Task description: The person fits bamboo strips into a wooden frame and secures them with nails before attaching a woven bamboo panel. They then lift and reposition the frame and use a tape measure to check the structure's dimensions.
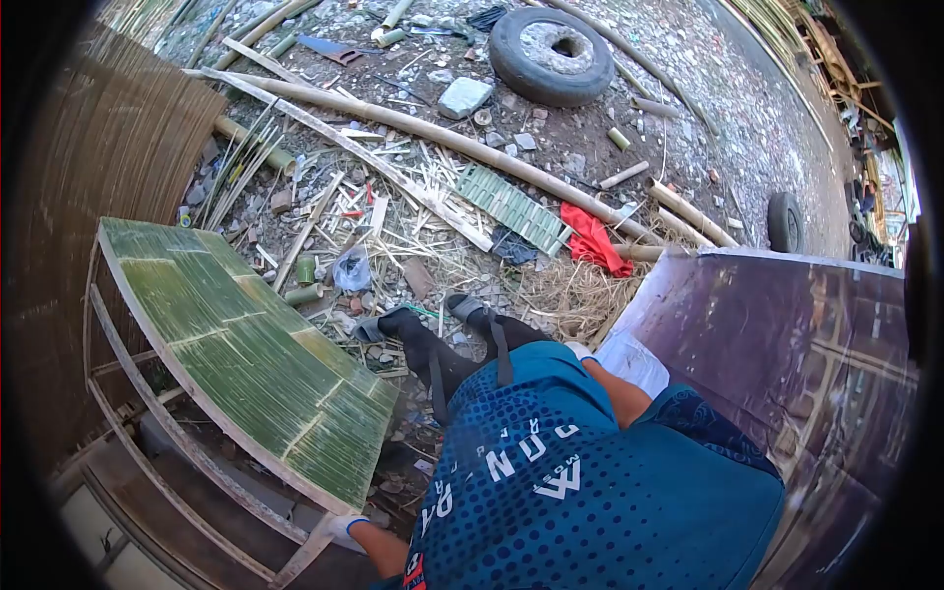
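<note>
My left hand (344, 528), in a white glove with a blue cuff, grips the near corner of a bamboo bench (246, 334). The bench has a curved top of green split-bamboo strips with a pale wooden edge, and slats run below it. Its fingers are partly hidden by the frame. My right hand (580, 352), also in a white glove, is at my right side by the teal shirt. Most of it is hidden behind my body, so its fingers do not show. A white sheet (632, 364) lies close to it.
Bamboo splinters and rubble cover the ground around my feet. A long bamboo pole (442, 143) crosses ahead, near a flattened green bamboo panel (513, 208), red cloth (592, 239) and a handsaw (329, 49). Farther off is a tire (506, 64). A dark purple sheet-covered surface (777, 344) is on my right.
</note>
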`<state>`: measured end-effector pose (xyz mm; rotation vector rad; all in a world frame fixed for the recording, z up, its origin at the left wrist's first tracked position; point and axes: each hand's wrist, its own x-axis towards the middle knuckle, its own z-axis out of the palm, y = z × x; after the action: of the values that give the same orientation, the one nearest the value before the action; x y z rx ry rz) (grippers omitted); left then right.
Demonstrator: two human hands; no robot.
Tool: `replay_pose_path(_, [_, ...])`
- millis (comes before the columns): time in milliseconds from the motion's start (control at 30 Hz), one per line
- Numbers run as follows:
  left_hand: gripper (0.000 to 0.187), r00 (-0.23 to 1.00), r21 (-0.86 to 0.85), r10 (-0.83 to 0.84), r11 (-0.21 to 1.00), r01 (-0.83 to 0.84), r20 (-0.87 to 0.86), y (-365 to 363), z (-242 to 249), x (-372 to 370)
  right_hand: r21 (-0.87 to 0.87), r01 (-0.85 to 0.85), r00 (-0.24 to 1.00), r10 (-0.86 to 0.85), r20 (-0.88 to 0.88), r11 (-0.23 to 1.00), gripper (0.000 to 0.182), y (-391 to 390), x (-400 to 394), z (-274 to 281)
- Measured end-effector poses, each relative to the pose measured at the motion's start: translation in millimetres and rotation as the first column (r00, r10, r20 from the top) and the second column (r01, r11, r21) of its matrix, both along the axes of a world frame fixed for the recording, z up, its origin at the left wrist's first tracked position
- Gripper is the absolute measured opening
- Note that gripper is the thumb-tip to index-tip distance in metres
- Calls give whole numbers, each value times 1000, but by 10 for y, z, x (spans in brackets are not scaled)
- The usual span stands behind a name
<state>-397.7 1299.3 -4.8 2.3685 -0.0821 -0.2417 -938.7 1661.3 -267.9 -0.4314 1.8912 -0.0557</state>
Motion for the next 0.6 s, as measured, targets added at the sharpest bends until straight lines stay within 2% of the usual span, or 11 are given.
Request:
replay_pose_path(100, [102, 1000, 5, -29, 1000, 29, 8, -33, 19, -86, 58, 87, 996, -87, 12, 995, 69, 168, 103, -324])
replay_pose_path(133, [102, 999, 4, -32, 999, 32, 3, -46, 12, -98, 134, 98, 993, -87, -83, 986, 55, -154, 16, 189])
replay_pose_path(200, [102, 999, 4, -33, 999, 33, -1, -69, 14, -122, 107, 130, 984, -115, -135, 986, 55, -766, -179, 947])
replay_pose_path(233, [102, 1000, 3, -30, 1000, 31, -6, -63, 15, -124, 96, 137, 980, -121, -160, 986, 55, -978, -285, 1077])
replay_pose_path(300, [102, 1000, 3, -15, 1000, 15, -11, -47, 5, -135, -16, 188, 968, -188, -166, 982, 56, -1333, -513, 1031])
replay_pose_path(333, [102, 1000, 2, -12, 1000, 12, -10, -34, -1, -140, -32, 176, 953, -178, -243, 984, 56, -1495, -595, 861])
replay_pose_path(367, [102, 1000, 3, -3, 1000, 3, -13, -24, 0, -140, -112, 225, 925, -248, -288, 968, 55, -1710, -628, 858])
replay_pose_path(433, [101, 1000, 2, 12, 1000, -12, -17, -7, 3, -121, -222, 256, 916, -309, -256, 941, 54, -2204, -684, 935])
replay_pose_path(500, [101, 999, -1, 32, 999, -32, -25, -16, 0, -100, -288, 236, 929, -302, -212, 928, 52, -2737, -636, 1087])
replay_pose_path(600, [101, 998, 2, 60, 998, -60, -36, -26, 1, -105, -331, 116, 965, -186, -188, 937, 52, -3317, -420, 1037])
